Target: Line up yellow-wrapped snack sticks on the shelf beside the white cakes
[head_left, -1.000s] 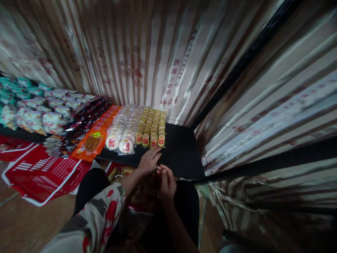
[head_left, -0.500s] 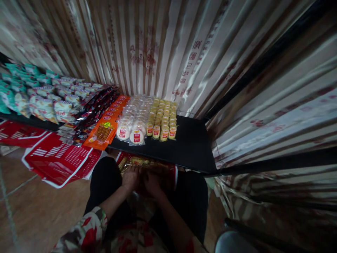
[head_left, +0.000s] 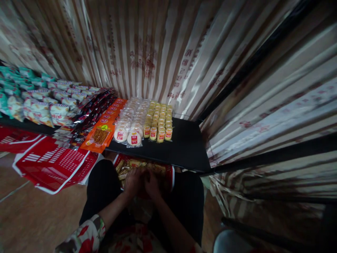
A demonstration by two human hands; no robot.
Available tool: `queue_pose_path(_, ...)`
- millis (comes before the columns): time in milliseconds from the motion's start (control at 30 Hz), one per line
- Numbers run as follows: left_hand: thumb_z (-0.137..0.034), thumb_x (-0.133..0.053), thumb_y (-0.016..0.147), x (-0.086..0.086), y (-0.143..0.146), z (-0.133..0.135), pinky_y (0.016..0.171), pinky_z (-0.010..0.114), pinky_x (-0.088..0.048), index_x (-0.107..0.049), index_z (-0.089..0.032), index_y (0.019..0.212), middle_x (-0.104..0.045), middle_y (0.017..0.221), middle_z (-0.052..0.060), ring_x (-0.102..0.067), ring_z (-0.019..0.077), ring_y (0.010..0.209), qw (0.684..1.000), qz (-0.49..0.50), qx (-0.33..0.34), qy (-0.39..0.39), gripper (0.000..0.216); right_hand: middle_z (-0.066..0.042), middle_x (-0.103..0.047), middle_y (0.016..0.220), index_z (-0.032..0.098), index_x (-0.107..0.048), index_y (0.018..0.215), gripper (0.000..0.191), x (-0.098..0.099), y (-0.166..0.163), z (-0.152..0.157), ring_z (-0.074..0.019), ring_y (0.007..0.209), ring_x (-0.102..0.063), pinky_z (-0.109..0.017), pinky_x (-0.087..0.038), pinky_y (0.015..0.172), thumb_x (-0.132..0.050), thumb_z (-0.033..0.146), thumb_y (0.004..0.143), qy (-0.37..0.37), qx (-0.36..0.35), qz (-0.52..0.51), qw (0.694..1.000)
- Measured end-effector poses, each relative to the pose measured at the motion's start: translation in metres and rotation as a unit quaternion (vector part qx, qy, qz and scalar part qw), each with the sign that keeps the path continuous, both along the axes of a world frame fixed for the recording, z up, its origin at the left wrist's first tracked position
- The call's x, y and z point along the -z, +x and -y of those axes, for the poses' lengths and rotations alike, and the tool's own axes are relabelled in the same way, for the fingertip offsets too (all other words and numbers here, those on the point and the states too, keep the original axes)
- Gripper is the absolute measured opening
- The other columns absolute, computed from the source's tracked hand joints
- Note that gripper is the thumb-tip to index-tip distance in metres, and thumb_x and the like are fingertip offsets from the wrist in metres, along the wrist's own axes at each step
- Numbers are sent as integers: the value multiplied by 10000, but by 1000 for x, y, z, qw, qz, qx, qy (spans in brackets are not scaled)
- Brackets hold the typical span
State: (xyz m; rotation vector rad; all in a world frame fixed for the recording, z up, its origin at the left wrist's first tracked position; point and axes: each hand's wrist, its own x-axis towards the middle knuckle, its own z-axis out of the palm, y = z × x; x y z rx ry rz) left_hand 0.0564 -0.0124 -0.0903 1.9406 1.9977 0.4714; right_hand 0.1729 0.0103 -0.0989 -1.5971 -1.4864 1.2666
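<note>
My left hand point(head_left: 132, 181) and my right hand point(head_left: 152, 183) are close together between my knees, over a red basket point(head_left: 172, 178) at the shelf's front edge. Both have curled fingers; what they grip is too dark to make out. Yellow wrapped snacks point(head_left: 137, 163) lie in the basket around my fingers. Above, on the black shelf point(head_left: 189, 147), stand rows of small yellow wrapped cakes point(head_left: 160, 133). Left of them are clear packs of round white crackers point(head_left: 134, 138).
An orange snack bag point(head_left: 101, 131), dark shiny packets point(head_left: 91, 109), white packets point(head_left: 61, 112) and teal packets point(head_left: 25, 73) line the shelf's left side. Another red basket point(head_left: 52, 163) is on the floor. A striped curtain point(head_left: 147, 42) hangs behind; dark bars point(head_left: 263, 167) cross at right.
The view has shifted slightly, so the shelf goods appear further left. My hands stay together over the basket, and more of the yellow snacks on its left side show.
</note>
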Motion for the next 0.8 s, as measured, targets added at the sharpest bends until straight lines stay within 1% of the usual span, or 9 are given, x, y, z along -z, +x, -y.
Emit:
queue_pose_path(167, -206, -431, 819, -5, 11, -5, 893, 360, -467, -503, -159, 1181, -604, 1131, 116, -571, 213, 1049, 990, 115, -81, 6, 371, -111, -602, 1191, 172, -584, 1134, 398, -7, 12, 0, -242, 1138, -535, -412, -339, 1028, -495, 239, 752, -12, -1, -1, 1000)
queue_pose_path(300, -175, -467, 772, -14, 19, -6, 932, 379, -456, -524, -187, 1151, -610, 1144, 90, -570, 206, 1068, 975, 193, -110, 23, 383, -105, -653, 1102, 179, -627, 1043, 335, -12, 22, 3, -241, 1050, -589, -409, -400, 969, -490, 337, 781, -13, -31, -58, 998)
queue_pose_path(367, -179, -474, 762, -19, 24, -6, 929, 384, -461, -528, -185, 1144, -616, 1127, 85, -580, 203, 1044, 967, 220, -119, 35, 387, -92, -675, 1051, 197, -653, 977, 318, -17, 27, 4, -245, 1014, -606, -412, -422, 944, -499, 395, 782, -13, -29, -76, 997)
queue_pose_path(467, -203, -465, 772, -31, 31, -8, 932, 404, -458, -530, -191, 1140, -618, 1117, 82, -585, 204, 1026, 959, 253, -119, 55, 374, -74, -690, 1007, 221, -660, 948, 316, -31, 36, 3, -253, 975, -622, -420, -443, 918, -555, 442, 748, -5, -20, -109, 994)
queue_pose_path(567, -232, -477, 774, -47, 41, -14, 930, 416, -453, -542, -192, 1120, -619, 1107, 84, -579, 215, 1030, 952, 279, -107, 61, 355, -61, -697, 967, 233, -642, 982, 320, -50, 46, -2, -244, 930, -642, -416, -468, 886, -592, 419, 726, -2, -33, -187, 982)
queue_pose_path(633, -231, -483, 765, -58, 49, -21, 933, 407, -450, -546, -189, 1111, -619, 1098, 81, -573, 213, 1032, 950, 291, -96, 63, 355, -57, -700, 941, 235, -636, 977, 317, -63, 53, -8, -237, 903, -651, -410, -483, 862, -609, 409, 714, 0, -28, -229, 973)
queue_pose_path(800, -172, -463, 748, -86, 77, -50, 914, 377, -464, -530, -192, 1129, -603, 1099, 72, -573, 193, 1005, 947, 306, -62, 78, 387, -65, -700, 867, 211, -633, 910, 298, -88, 77, -34, -223, 808, -661, -380, -513, 777, -658, 369, 659, 23, 14, -242, 970)
